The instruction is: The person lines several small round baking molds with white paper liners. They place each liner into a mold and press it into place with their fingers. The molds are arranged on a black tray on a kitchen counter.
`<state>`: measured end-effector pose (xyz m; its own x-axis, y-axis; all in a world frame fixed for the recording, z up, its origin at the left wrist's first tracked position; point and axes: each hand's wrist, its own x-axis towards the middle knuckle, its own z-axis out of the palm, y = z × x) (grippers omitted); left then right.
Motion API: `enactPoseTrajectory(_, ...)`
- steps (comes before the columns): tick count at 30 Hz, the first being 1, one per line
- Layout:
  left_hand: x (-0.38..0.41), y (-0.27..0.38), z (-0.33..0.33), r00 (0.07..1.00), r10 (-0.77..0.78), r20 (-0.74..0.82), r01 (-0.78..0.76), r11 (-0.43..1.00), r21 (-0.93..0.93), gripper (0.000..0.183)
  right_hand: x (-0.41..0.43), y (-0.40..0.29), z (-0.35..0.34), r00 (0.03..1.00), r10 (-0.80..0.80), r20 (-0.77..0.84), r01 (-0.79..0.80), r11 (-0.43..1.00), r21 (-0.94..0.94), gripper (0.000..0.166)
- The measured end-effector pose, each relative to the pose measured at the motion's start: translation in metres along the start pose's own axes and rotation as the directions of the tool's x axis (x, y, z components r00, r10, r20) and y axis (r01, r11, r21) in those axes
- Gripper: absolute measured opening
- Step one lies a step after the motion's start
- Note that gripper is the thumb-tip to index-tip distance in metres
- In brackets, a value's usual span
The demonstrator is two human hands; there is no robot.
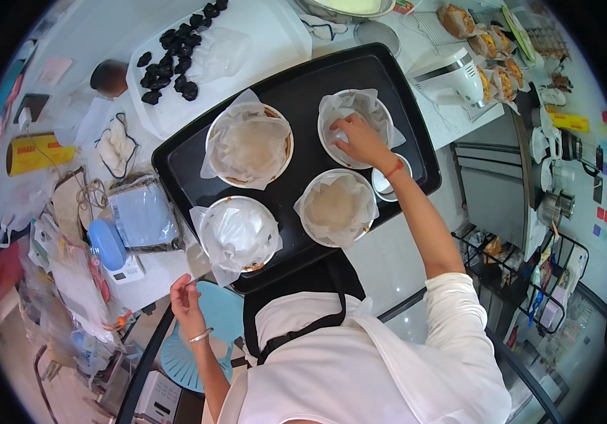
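Note:
A black baking tray (303,153) lies before me with several round pans on it, each lined with crinkled translucent paper. My right hand (359,139) reaches into the far right pan (388,114), its thumb and fingers apart over the paper. Partly covered by my right wrist is a small round container (384,186) with something white in it. The near right pan (337,208) and far left pan (250,146) show tan paper bottoms. Whitish paper lines the near left pan (239,233). My left hand (186,302) hovers off the tray's near left corner, loosely curled, apparently holding nothing.
Black lumps (171,63) and a plastic bag sit on a white board (271,47) at the back. A hand mixer (449,77) and paper-wrapped baked goods (494,47) stand at the right. On the left are a cloth glove (117,147) and a bagged package (143,212).

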<state>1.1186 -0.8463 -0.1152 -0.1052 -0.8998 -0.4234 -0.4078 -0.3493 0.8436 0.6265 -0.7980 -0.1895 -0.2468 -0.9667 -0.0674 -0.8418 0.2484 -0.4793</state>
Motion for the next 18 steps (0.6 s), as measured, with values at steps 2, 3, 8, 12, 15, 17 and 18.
enactPoseTrajectory(2,-0.005,-0.004,-0.012,1.0,-0.006,0.0,0.006,1.0,0.008,0.029,0.006,0.003,0.006,0.996,0.056,0.071,-0.055,0.998,-0.014,0.019)
enactPoseTrajectory(3,-0.01,-0.008,-0.02,1.0,-0.011,-0.003,0.011,1.0,0.018,0.031,0.01,0.005,0.006,0.988,0.102,0.115,-0.11,0.992,0.066,0.017)
enactPoseTrajectory(8,-0.033,-0.032,-0.047,0.993,-0.081,-0.084,0.076,0.996,-0.054,0.03,0.011,0.009,0.007,0.948,0.112,0.299,-0.183,0.958,0.222,0.016)
enactPoseTrajectory(12,-0.038,-0.045,-0.057,0.989,-0.133,-0.057,0.127,0.986,-0.107,0.032,-0.004,0.004,-0.007,0.934,0.19,0.302,-0.304,0.867,0.396,0.02)
enactPoseTrajectory(15,-0.039,-0.053,-0.06,0.991,-0.133,-0.025,0.128,0.983,-0.131,0.032,-0.016,-0.002,-0.015,0.984,0.083,0.158,-0.13,0.939,0.32,0.022)
enactPoseTrajectory(17,-0.037,-0.059,-0.061,0.993,-0.118,-0.003,0.116,0.983,-0.14,0.031,-0.023,-0.006,-0.034,0.979,0.188,-0.076,-0.14,0.898,0.417,0.023)
enactPoseTrajectory(18,-0.036,-0.059,-0.063,0.994,-0.107,0.004,0.107,0.985,-0.137,0.03,-0.024,-0.012,-0.05,0.939,0.308,-0.15,-0.235,0.898,0.372,0.024)
